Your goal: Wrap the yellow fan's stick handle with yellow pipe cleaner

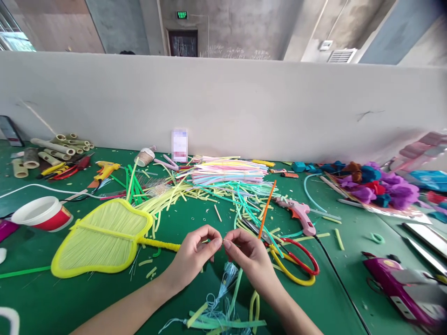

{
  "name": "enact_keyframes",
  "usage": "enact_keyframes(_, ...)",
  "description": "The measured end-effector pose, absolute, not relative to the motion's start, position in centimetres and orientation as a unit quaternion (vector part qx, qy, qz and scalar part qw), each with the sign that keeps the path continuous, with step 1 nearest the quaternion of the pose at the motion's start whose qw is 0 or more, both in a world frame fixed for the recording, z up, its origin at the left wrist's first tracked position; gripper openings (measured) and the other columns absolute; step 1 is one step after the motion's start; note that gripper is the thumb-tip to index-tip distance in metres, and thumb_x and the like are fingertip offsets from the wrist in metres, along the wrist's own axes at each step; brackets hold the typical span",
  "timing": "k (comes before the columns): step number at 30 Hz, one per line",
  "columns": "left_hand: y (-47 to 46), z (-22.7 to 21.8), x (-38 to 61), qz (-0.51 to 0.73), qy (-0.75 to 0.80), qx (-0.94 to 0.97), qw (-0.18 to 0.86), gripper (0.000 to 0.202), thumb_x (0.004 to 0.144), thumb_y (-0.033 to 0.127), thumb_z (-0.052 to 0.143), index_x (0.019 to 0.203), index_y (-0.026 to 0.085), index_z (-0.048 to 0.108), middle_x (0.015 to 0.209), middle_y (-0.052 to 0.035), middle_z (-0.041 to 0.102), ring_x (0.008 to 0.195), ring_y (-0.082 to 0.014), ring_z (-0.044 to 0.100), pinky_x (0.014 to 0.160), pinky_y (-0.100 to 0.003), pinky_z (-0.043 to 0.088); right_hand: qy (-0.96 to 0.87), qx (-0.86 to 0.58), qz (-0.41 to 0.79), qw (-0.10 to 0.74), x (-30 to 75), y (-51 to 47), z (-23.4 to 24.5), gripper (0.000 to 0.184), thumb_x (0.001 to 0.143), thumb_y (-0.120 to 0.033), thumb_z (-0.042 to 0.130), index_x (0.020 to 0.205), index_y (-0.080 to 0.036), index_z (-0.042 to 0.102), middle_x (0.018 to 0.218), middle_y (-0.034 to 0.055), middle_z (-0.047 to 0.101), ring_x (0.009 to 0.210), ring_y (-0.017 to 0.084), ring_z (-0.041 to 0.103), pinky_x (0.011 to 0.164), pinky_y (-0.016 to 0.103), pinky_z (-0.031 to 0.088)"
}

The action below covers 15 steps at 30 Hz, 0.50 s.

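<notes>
My left hand (199,249) and my right hand (249,251) meet fingertip to fingertip low over the table. Both are closed in a pinch, and whatever sits between the tips is too small to make out. An orange strip (267,209) rises from behind my right hand; whether it is held, I cannot tell. To the left lies a yellow leaf-shaped fan (101,239), its wrapped handle (159,244) running behind my left hand. Beneath my hands are a blue tassel (228,274) and green strips (226,322). Scissors with red and yellow handles (303,256) lie right of my right hand.
Behind my hands is a heap of pastel strips (228,171). A pink glue gun (301,214) with a black cord lies right; a yellow glue gun (104,171), a paper cup (45,214) and bamboo pieces (57,148) are left. Purple flowers (398,190) sit far right.
</notes>
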<state>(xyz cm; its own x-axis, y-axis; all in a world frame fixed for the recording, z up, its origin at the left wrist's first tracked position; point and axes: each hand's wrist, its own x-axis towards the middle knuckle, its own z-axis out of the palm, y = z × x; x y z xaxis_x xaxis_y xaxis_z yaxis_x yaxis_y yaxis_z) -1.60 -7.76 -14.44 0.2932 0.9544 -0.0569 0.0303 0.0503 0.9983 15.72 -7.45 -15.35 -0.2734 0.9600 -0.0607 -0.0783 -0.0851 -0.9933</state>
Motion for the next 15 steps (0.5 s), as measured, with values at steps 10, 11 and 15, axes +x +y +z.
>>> enact_keyframes(10, -5.6, -13.8, -4.4, 0.414, 0.529, 0.636, 0.380, 0.029, 0.099, 0.044, 0.046, 0.094, 0.022, 0.064, 0.098, -0.0048, 0.071, 0.096, -0.0215, 0.065, 0.080, -0.028, 0.046, -0.538, -0.449, 0.597, 0.391, 15.7, -7.2, -15.6, 0.042, 0.083, -0.056, 0.071, 0.083, -0.015, 0.063, 0.069, -0.0029, 0.050, 0.058, 0.008, 0.038, 0.052, 0.022, 0.031)
enact_keyframes(11, -5.5, -13.8, -4.6, 0.411, 0.531, 0.640, 0.373, 0.030, 0.099, 0.044, 0.046, 0.094, 0.021, 0.064, 0.098, -0.0049, 0.071, 0.096, -0.0216, 0.065, 0.081, -0.029, 0.047, -0.540, -0.448, 0.597, 0.389, 15.7, -7.3, -15.5, 0.042, 0.083, -0.056, 0.070, 0.083, -0.015, 0.063, 0.069, -0.0027, 0.050, 0.058, 0.009, 0.038, 0.052, 0.022, 0.031)
enact_keyframes(15, -5.3, -14.3, -4.4, 0.397, 0.523, 0.678, 0.330, 0.031, 0.101, 0.041, 0.042, 0.095, 0.021, 0.065, 0.098, -0.0052, 0.070, 0.096, -0.0208, 0.064, 0.081, -0.029, 0.047, -0.550, -0.450, 0.588, 0.386, 15.6, -7.4, -15.4, 0.043, 0.083, -0.057, 0.069, 0.083, -0.015, 0.063, 0.069, -0.0022, 0.050, 0.058, 0.010, 0.038, 0.051, 0.023, 0.031)
